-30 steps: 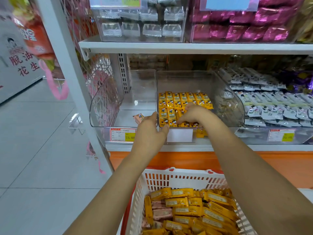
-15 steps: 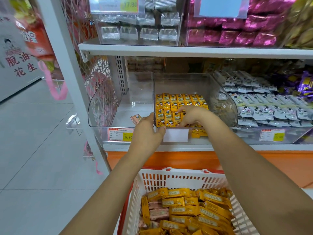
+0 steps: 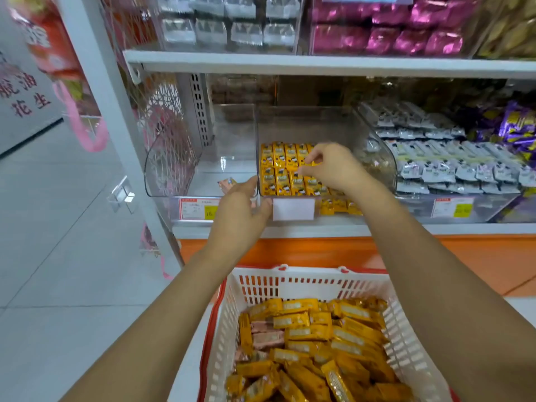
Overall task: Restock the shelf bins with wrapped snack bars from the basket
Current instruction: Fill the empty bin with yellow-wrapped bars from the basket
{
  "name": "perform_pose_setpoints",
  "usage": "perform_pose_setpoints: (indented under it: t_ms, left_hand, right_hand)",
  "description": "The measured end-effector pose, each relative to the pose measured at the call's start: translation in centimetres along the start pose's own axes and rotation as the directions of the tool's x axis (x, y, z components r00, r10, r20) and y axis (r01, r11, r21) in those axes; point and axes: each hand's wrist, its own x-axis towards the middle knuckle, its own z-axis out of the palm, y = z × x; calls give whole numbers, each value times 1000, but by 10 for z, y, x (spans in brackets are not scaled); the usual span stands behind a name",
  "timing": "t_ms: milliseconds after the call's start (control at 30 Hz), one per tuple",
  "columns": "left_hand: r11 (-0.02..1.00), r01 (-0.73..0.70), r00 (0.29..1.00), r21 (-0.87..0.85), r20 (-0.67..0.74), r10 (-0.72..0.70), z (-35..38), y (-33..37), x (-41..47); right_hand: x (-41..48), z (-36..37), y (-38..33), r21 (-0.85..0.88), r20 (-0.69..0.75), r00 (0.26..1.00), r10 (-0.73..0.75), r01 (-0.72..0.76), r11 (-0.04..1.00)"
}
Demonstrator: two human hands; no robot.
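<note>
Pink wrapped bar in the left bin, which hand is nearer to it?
Left. The left hand rests at the front rim of the left bin, just right of the pink wrapped bar. The right hand pinches a yellow bar in the neighbouring bin, farther right.

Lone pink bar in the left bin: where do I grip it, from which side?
Pinch the pink bar across its short width at the exposed end, from above, over the low front lip of the left bin. It lies near the front right corner, and the left hand covers its other end; the tall side walls likely block a sideways reach.
</note>
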Motion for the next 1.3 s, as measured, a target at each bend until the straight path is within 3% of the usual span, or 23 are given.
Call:
perform_pose_setpoints:
  t_ms: [67, 133, 233, 333, 467, 533, 600, 767, 967, 1200, 1300]
  left_hand:
    - [998, -44, 997, 46, -60, 47, -1, -3, -14]
    - [985, -121, 990, 123, -61, 129, 2, -10, -28]
    - [949, -225, 965, 223, 186, 185, 11, -26, -55]
    - [893, -257, 845, 369, 534, 23, 24, -57, -88]
    - [827, -238, 651, 508, 716, -253, 27, -93, -124]
    - [799, -221, 582, 559, 733, -352, 25, -106, -133]
    - [790, -182, 556, 585, 724, -408, 22, -115, -132]
    - [799, -83, 512, 596, 713, -479, 24, -120, -113]
    - [784, -43, 478, 619, 702, -528, 25, -114, -100]
    - [781, -27, 459, 624, 702, -545, 26, -105, -104]
    - [778, 8, 457, 628, 690, -562, 26, -100, -108]
  right_hand:
    - [-27, -4, 5, 73, -95, 993, -76, 83, 994]
    - [-56, 0, 15, 89, -38, 992, -124, 127, 988]
    - [-93, 25, 43, 61, 135, 984, -112, 104, 993]
    - [-124, 65, 83, -87, 372, 928, 0, 34, 996]
    - [-163, 116, 142, -403, 605, 743, 286, -24, 915]
    - [-183, 137, 168, -522, 614, 660, 432, -70, 850]
    - [-199, 154, 183, -582, 584, 633, 508, -110, 806]
    - [-214, 172, 189, -600, 479, 727, 492, -139, 788]
    - [-211, 174, 192, -509, 585, 657, 476, -159, 846]
    - [-221, 181, 180, -406, 473, 724, 502, -326, 854]
    - [-217, 173, 171, -386, 467, 703, 537, -384, 839]
